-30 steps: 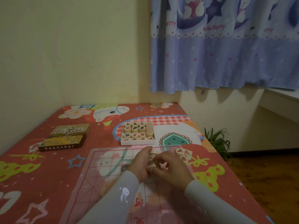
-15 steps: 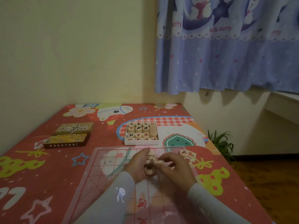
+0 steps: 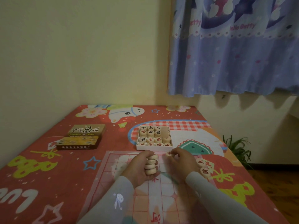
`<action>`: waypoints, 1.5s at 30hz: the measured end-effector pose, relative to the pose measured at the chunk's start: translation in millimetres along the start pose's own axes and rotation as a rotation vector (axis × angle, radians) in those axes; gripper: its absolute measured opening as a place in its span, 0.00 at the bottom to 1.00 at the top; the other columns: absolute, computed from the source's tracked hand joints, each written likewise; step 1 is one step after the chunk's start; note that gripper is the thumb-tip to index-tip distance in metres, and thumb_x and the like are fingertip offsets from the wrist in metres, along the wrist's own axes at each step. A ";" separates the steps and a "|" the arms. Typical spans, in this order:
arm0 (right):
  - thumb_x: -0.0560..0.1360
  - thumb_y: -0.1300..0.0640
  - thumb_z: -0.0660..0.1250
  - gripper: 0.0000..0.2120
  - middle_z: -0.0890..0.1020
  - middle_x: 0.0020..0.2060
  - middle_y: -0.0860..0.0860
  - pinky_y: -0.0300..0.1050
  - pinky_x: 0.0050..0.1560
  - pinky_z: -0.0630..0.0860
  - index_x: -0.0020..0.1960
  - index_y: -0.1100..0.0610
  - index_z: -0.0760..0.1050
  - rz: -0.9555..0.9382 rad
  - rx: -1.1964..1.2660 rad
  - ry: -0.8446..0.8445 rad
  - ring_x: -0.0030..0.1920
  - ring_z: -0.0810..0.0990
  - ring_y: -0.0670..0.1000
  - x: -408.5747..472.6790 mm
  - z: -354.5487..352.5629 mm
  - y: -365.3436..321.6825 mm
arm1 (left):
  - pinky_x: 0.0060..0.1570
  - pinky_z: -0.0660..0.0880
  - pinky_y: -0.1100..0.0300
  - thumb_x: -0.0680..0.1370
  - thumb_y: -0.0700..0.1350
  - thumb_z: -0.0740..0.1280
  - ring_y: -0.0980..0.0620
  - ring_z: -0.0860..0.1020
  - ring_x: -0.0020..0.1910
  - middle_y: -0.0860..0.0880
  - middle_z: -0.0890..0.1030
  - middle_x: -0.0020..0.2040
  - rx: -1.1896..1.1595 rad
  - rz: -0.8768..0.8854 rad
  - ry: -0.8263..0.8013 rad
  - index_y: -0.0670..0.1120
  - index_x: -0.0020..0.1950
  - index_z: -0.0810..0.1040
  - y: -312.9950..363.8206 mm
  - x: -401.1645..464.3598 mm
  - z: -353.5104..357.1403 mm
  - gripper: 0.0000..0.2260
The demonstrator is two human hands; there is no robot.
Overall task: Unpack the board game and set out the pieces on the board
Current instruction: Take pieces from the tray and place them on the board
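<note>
The curtain (image 3: 234, 50) says "Hello Betty" in pink, repeated across it. The box lid (image 3: 81, 139) has brush-style Chinese characters, too blurry to read. Two loose pieces (image 3: 203, 167) right of the board show 軍 and 相 in red. The board (image 3: 155, 199) has a red 河 near its bottom edge.

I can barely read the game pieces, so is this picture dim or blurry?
Head view: dim, warm indoor light, soft overall; characters on pieces in the white tray stay legible; the stack in the left hand and the piece in the right hand look slightly smeared; wide-angle lens bends the table edges; no glare.
</note>
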State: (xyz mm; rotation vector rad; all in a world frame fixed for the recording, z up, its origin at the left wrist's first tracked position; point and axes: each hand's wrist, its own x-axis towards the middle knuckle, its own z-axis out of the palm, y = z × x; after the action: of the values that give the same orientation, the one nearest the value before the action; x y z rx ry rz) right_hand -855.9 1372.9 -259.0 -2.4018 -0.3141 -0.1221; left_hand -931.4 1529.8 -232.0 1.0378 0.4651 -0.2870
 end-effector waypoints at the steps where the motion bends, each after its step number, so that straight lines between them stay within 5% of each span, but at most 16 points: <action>1: 0.77 0.52 0.64 0.08 0.81 0.53 0.46 0.38 0.47 0.69 0.54 0.48 0.78 0.002 -0.007 0.002 0.47 0.74 0.45 4.3 2.4 -1.9 | 0.41 0.72 0.60 0.78 0.46 0.57 0.55 0.53 0.22 0.54 0.56 0.24 0.008 0.001 -0.018 0.51 0.29 0.60 1.3 -0.2 -2.3 0.17; 12: 0.77 0.47 0.65 0.10 0.77 0.50 0.45 0.41 0.53 0.72 0.54 0.50 0.79 -0.055 -0.065 -0.005 0.52 0.75 0.48 9.5 8.2 -1.0 | 0.41 0.73 0.59 0.80 0.51 0.55 0.54 0.54 0.23 0.53 0.54 0.27 0.136 0.034 -0.085 0.50 0.36 0.55 1.1 1.8 -11.9 0.15; 18: 0.76 0.49 0.67 0.04 0.81 0.44 0.42 0.34 0.45 0.74 0.48 0.48 0.79 -0.246 0.302 -0.072 0.45 0.78 0.41 -18.6 -8.0 -24.9 | 0.29 0.70 0.65 0.82 0.59 0.46 0.54 0.58 0.21 0.52 0.59 0.24 0.009 0.099 -0.051 0.48 0.32 0.64 -2.0 0.9 -5.3 0.24; 23: 0.71 0.45 0.72 0.10 0.80 0.45 0.44 0.36 0.43 0.78 0.49 0.47 0.79 -0.263 0.345 -0.157 0.42 0.79 0.42 -33.0 -9.4 -30.5 | 0.32 0.61 0.60 0.81 0.61 0.49 0.52 0.56 0.29 0.49 0.59 0.31 0.024 0.152 0.046 0.46 0.44 0.74 -8.6 -1.6 3.1 0.23; 27: 0.71 0.49 0.73 0.08 0.82 0.42 0.45 0.36 0.43 0.78 0.48 0.48 0.79 -0.240 0.392 -0.193 0.42 0.80 0.43 -38.0 -8.3 -29.1 | 0.34 0.70 0.60 0.79 0.54 0.55 0.51 0.61 0.29 0.49 0.61 0.31 0.090 0.132 0.021 0.45 0.43 0.77 -8.1 -14.2 3.9 0.17; 29: 0.70 0.48 0.73 0.09 0.83 0.44 0.45 0.39 0.46 0.79 0.50 0.47 0.79 -0.227 0.395 -0.209 0.43 0.81 0.43 -39.6 -7.1 -28.9 | 0.36 0.69 0.58 0.69 0.48 0.63 0.50 0.59 0.32 0.48 0.58 0.35 0.077 0.135 -0.039 0.44 0.43 0.76 -8.4 -22.5 1.5 0.09; 33: 0.71 0.46 0.71 0.10 0.82 0.47 0.44 0.42 0.51 0.79 0.52 0.44 0.78 -0.255 0.347 -0.252 0.46 0.81 0.42 -40.2 -4.2 -35.0 | 0.39 0.66 0.54 0.61 0.35 0.62 0.48 0.56 0.37 0.45 0.57 0.39 0.053 0.168 -0.161 0.38 0.47 0.74 -8.2 -38.8 -5.6 0.16; 36: 0.73 0.49 0.71 0.08 0.83 0.45 0.44 0.38 0.49 0.79 0.51 0.48 0.79 -0.255 0.368 -0.327 0.46 0.82 0.42 -41.0 -1.8 -42.3 | 0.48 0.74 0.48 0.68 0.25 0.59 0.42 0.70 0.49 0.37 0.72 0.50 0.155 0.201 -0.151 0.31 0.60 0.74 -10.6 -40.6 -20.2 0.21; 39: 0.73 0.49 0.71 0.12 0.84 0.45 0.45 0.34 0.46 0.77 0.54 0.52 0.80 -0.258 0.373 -0.371 0.46 0.82 0.43 -39.1 7.6 -53.0 | 0.56 0.76 0.49 0.72 0.26 0.62 0.43 0.76 0.51 0.38 0.76 0.52 0.258 0.205 -0.108 0.35 0.61 0.76 -9.2 -46.6 -37.1 0.18; 45: 0.71 0.50 0.73 0.15 0.83 0.48 0.46 0.34 0.48 0.76 0.56 0.52 0.79 -0.227 0.432 -0.355 0.49 0.80 0.44 -35.4 38.9 -85.9 | 0.52 0.79 0.53 0.75 0.30 0.64 0.49 0.82 0.50 0.42 0.81 0.53 0.320 0.248 0.074 0.43 0.60 0.78 0.5 -57.7 -83.0 0.16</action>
State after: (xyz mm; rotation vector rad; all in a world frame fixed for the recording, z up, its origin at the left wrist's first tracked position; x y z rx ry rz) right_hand -912.1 1454.1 -239.4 -1.9440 -0.7019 0.2504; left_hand -1000.5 1603.3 -238.1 1.4086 0.3579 -0.1029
